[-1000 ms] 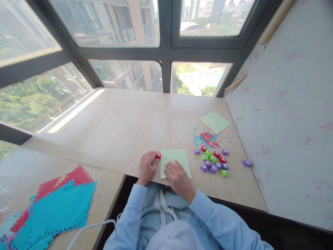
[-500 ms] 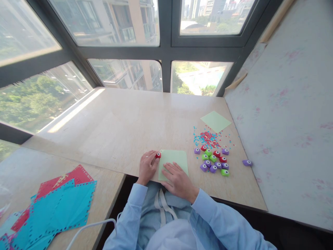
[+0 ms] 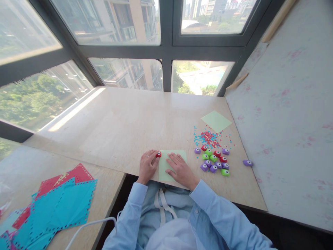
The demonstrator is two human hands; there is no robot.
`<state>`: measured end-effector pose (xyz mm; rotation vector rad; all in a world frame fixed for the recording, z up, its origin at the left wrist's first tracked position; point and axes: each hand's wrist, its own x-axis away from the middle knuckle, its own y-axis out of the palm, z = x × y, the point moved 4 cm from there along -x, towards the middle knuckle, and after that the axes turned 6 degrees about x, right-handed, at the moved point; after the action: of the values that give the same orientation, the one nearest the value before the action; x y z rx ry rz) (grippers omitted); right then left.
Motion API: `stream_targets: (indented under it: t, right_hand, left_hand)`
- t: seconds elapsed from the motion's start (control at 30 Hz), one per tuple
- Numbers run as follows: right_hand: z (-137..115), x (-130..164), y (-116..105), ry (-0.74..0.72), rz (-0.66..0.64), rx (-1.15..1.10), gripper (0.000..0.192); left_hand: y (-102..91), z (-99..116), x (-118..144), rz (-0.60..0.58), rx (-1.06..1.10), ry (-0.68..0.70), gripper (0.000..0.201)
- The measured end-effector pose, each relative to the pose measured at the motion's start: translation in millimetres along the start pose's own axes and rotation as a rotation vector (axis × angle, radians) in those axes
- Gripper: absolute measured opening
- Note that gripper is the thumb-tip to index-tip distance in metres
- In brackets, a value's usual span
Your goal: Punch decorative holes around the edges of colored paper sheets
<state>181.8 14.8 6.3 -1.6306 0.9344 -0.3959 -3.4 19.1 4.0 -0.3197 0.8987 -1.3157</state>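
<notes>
Beige table (image 3: 130, 121), corner windows (image 3: 125, 74), city outside

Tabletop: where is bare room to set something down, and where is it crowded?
Bare: the wide stretch of table between the windows and the left hand. Crowded: right of the green sheet, where punches and confetti cluster, and the side table's paper stack.

This looks like a craft corner in a high-rise flat or office. A pale stone-look bench (image 3: 145, 118) fills a bay of dark-framed windows (image 3: 166, 52); beyond the bench's far edge, tower blocks and treetops lie far below. On the bench's right part sit small coloured paper punches (image 3: 213, 160), confetti (image 3: 208, 138) and a green sheet (image 3: 215, 121); left of the bench lie punched blue and red sheets (image 3: 57, 205).
</notes>
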Motion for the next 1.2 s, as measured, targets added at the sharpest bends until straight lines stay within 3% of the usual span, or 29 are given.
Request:
stream_targets:
  t: [0.53,1.2]
  right_hand:
    - [-8,2,-4,-0.009,-0.038,-0.017,0.042]
    - [-10,3,-4,0.018,0.016,-0.045,0.04]
  left_hand:
    - [-2.2,6,-2,-0.005,0.016,-0.006,0.025]
    - [-4.8,7,1,-0.025,-0.002,0.043,0.028]
